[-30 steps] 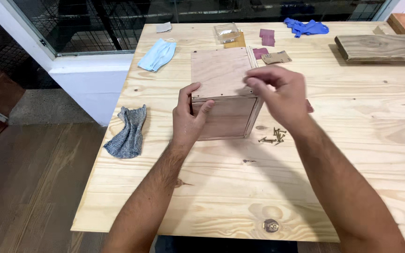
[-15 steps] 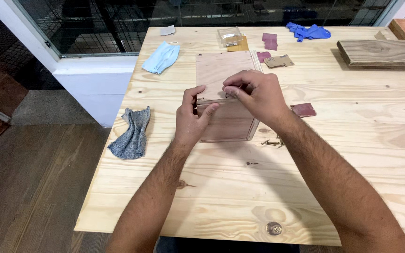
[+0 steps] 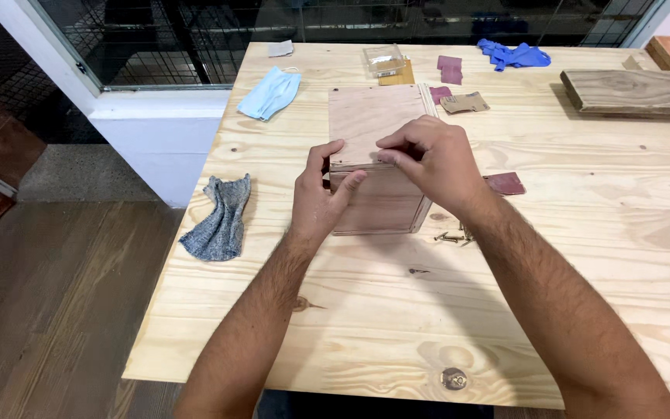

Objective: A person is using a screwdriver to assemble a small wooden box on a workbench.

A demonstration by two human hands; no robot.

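Plywood box (image 3: 378, 167) stood on pine worktop (image 3: 583, 256), approx. centre. Left hand (image 3: 318, 198) gripped box's near-left corner, fingers curled on it. Right hand (image 3: 434, 159) rested on lid's front edge, fingers pinched closed there. Loose screws (image 3: 451, 236) lay just right of box; grey cloth (image 3: 219, 219) at worktop's left edge.

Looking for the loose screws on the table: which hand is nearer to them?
Right. The right hand rests on the wooden box's near top edge, its wrist just above the screws. The left hand grips the box's opposite, left side.
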